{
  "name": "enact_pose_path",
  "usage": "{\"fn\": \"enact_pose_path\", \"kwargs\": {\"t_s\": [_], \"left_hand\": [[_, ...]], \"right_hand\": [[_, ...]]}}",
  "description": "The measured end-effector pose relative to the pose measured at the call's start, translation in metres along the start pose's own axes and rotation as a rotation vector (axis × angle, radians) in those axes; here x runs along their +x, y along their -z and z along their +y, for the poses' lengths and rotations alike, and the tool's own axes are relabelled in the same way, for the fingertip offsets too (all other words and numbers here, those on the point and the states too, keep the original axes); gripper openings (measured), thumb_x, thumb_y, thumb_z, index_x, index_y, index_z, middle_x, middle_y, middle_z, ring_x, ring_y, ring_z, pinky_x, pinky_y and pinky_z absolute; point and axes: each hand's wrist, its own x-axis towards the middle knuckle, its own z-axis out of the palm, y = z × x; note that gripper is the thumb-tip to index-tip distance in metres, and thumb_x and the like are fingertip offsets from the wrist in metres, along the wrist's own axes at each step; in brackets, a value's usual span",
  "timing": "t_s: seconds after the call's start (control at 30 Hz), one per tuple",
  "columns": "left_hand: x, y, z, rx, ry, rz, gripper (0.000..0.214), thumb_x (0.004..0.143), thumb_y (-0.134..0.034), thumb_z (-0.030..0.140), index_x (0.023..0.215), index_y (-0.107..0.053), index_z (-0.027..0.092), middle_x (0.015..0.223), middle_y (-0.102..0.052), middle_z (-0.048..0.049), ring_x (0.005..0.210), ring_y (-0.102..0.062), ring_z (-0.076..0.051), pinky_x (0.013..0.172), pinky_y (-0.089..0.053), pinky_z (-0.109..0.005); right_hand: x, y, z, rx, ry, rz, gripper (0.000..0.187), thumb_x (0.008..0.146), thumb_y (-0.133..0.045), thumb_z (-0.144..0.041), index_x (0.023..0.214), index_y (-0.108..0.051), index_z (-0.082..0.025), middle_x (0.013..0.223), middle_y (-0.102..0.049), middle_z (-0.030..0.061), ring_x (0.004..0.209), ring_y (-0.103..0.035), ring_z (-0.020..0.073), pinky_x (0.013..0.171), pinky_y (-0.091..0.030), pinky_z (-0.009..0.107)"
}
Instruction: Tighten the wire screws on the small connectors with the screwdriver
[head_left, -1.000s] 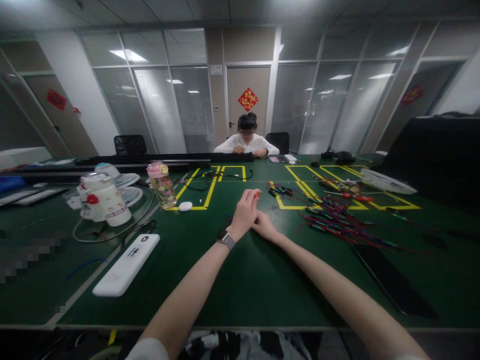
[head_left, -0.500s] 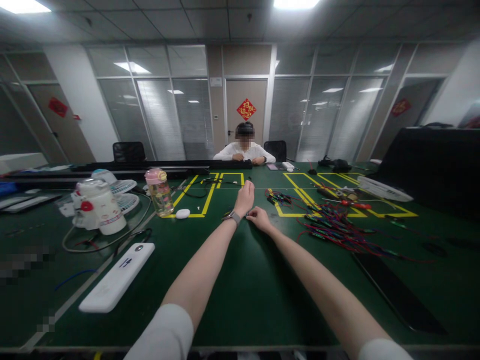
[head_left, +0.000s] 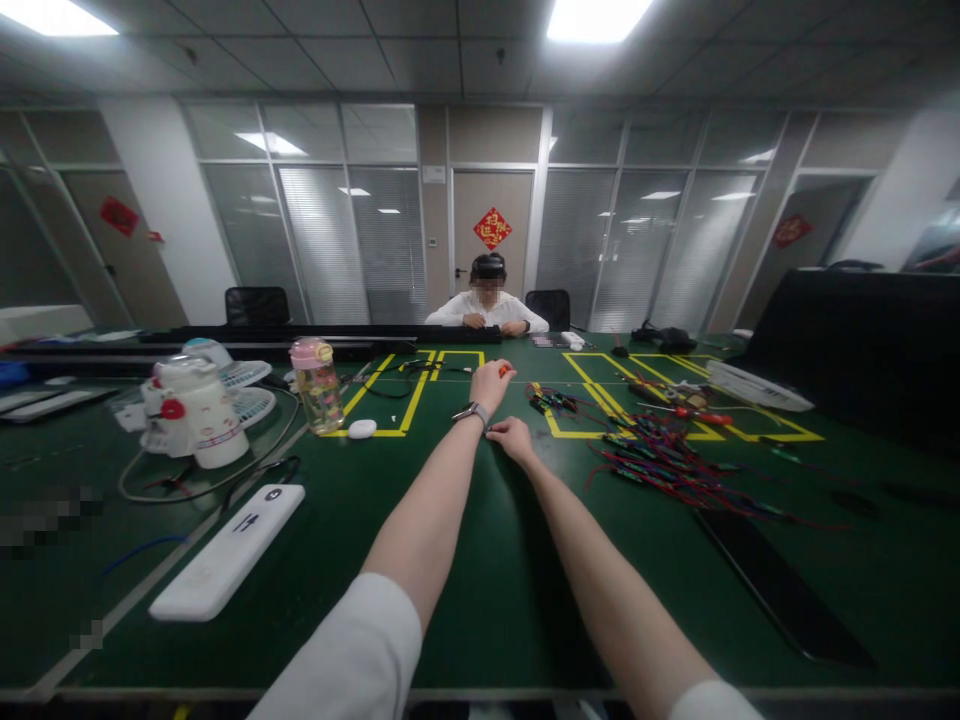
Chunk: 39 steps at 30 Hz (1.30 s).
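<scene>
My left hand (head_left: 489, 388), with a watch (head_left: 470, 411) on its wrist, is closed a little above the table ahead of me. A small orange-red piece (head_left: 503, 371) shows between its fingers, too small to name. Just nearer and to the right, my right hand (head_left: 513, 440) is closed in a pinch beside the watch. What its fingertips hold, if anything, is too small to make out. A tangle of red and dark wires with small green boards (head_left: 667, 460) lies to the right of my hands.
A drinking bottle (head_left: 316, 390), a white jug (head_left: 206, 410) and a white case (head_left: 362, 429) stand left. A white power bank-like block (head_left: 229, 553) lies nearer. At right are a dark flat panel (head_left: 784, 585) and tools with red handles (head_left: 701, 415). A person (head_left: 487, 305) sits opposite.
My left hand has turned and dropped slightly, and an orange-red piece now shows in its fingers. The right hand stays pinched, almost in place. The view has tilted up a little.
</scene>
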Motion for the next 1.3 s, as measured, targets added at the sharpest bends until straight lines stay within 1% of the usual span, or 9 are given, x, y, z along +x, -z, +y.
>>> {"fn": "enact_pose_path", "kwargs": {"t_s": [0.13, 0.23, 0.37, 0.57, 0.73, 0.93, 1.0, 1.1, 1.3], "left_hand": [[-0.005, -0.003, 0.009, 0.074, -0.013, -0.016, 0.028, 0.096, -0.042, 0.032, 0.106, -0.065, 0.02, 0.107, -0.067, -0.0093, 0.099, -0.062, -0.019, 0.086, -0.044, -0.027], [-0.002, -0.004, 0.01, 0.115, -0.025, -0.048, 0.034, 0.099, -0.031, 0.026, 0.112, -0.062, 0.02, 0.11, -0.067, -0.0091, 0.101, -0.062, -0.017, 0.087, -0.044, -0.025], [0.007, 0.002, 0.004, 0.174, 0.011, -0.06, 0.032, 0.096, -0.036, 0.018, 0.111, -0.064, 0.017, 0.11, -0.067, -0.011, 0.103, -0.062, -0.018, 0.088, -0.044, -0.025], [0.007, 0.017, 0.0, 0.255, 0.047, -0.062, 0.027, 0.094, -0.045, 0.03, 0.105, -0.068, 0.02, 0.101, -0.07, -0.0097, 0.094, -0.064, -0.019, 0.08, -0.046, -0.025], [0.001, 0.018, 0.008, 0.337, 0.033, -0.068, 0.03, 0.092, -0.048, 0.041, 0.1, -0.068, 0.019, 0.105, -0.066, -0.0107, 0.094, -0.064, -0.02, 0.078, -0.046, -0.026], [0.001, 0.016, 0.014, 0.452, 0.036, -0.11, 0.039, 0.096, -0.038, 0.039, 0.104, -0.064, 0.01, 0.104, -0.064, -0.0167, 0.102, -0.062, -0.026, 0.088, -0.046, -0.039], [0.005, 0.018, 0.015, 0.477, 0.039, -0.148, 0.035, 0.096, -0.043, 0.037, 0.108, -0.061, 0.01, 0.105, -0.063, -0.0147, 0.102, -0.061, -0.025, 0.089, -0.047, -0.043], [0.012, 0.024, 0.015, 0.497, 0.042, -0.213, 0.034, 0.091, -0.055, 0.033, 0.118, -0.054, 0.014, 0.118, -0.057, -0.0102, 0.101, -0.059, -0.022, 0.085, -0.052, -0.042], [0.019, 0.033, 0.013, 0.514, 0.09, -0.236, 0.032, 0.091, -0.055, 0.034, 0.116, -0.057, 0.015, 0.117, -0.059, -0.0118, 0.102, -0.06, -0.022, 0.087, -0.051, -0.04]], "right_hand": [[-0.001, 0.001, -0.001, -0.007, -0.017, -0.013, 0.018, 0.074, -0.068, -0.027, 0.089, -0.078, -0.023, 0.089, -0.072, 0.0037, 0.084, -0.065, 0.0194, 0.07, -0.046, 0.024], [-0.002, 0.002, -0.002, -0.005, -0.018, -0.025, 0.019, 0.076, -0.067, -0.027, 0.091, -0.077, -0.023, 0.09, -0.073, 0.0035, 0.086, -0.065, 0.0201, 0.071, -0.045, 0.024], [-0.003, 0.003, -0.003, 0.006, -0.021, -0.038, 0.019, 0.077, -0.066, -0.028, 0.092, -0.077, -0.024, 0.089, -0.074, 0.0033, 0.087, -0.066, 0.0209, 0.071, -0.046, 0.024], [-0.003, 0.003, -0.005, 0.0, -0.028, -0.035, 0.019, 0.077, -0.066, -0.029, 0.093, -0.077, -0.025, 0.092, -0.074, 0.0034, 0.089, -0.066, 0.0218, 0.072, -0.046, 0.025], [-0.003, 0.002, -0.005, -0.029, -0.023, -0.031, 0.019, 0.078, -0.066, -0.029, 0.093, -0.077, -0.025, 0.094, -0.074, 0.0045, 0.092, -0.066, 0.023, 0.076, -0.046, 0.026], [-0.002, 0.001, -0.004, -0.051, -0.013, -0.024, 0.021, 0.078, -0.066, -0.029, 0.096, -0.076, -0.024, 0.094, -0.073, 0.005, 0.091, -0.065, 0.0228, 0.076, -0.046, 0.027], [-0.001, 0.0, -0.003, -0.054, -0.007, -0.024, 0.02, 0.078, -0.066, -0.028, 0.094, -0.077, -0.024, 0.092, -0.073, 0.0048, 0.09, -0.065, 0.0225, 0.075, -0.046, 0.026], [0.0, -0.001, -0.002, -0.055, 0.0, -0.023, 0.018, 0.077, -0.066, -0.028, 0.091, -0.078, -0.024, 0.089, -0.073, 0.0039, 0.089, -0.066, 0.0219, 0.074, -0.046, 0.026], [0.003, -0.004, 0.002, -0.047, -0.023, -0.025, 0.02, 0.076, -0.068, -0.029, 0.093, -0.077, -0.025, 0.09, -0.075, 0.0022, 0.088, -0.067, 0.021, 0.074, -0.047, 0.025]]}}
